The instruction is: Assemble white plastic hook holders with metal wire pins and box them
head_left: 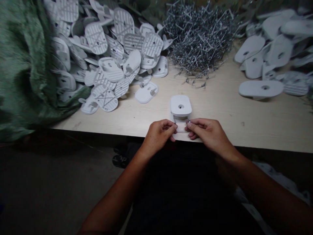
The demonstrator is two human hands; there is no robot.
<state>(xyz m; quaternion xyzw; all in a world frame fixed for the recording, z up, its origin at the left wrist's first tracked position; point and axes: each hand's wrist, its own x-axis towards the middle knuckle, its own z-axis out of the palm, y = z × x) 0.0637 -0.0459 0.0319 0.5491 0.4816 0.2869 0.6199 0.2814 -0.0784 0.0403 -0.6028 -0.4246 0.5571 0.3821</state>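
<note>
A white plastic piece (181, 103) with rounded corners and a hole in its top stands near the table's front edge. Just below it, thin bent metal wire (181, 121) spans the gap between my two hands. My left hand (162, 131) pinches the wire's left side between thumb and fingertips. On the other side, my right hand (206, 131) is closed on the wire's right end, by the piece's lower right corner. The fingertips partly hide how the wire meets the white piece.
White plastic parts (96, 38) with ribbed and smooth faces lie heaped at left, beside a green woven sack (23, 65). A tangle of metal wire pieces (200, 36) sits at the back. More white plates (261, 88) are piled on the right of the wooden table (215, 107).
</note>
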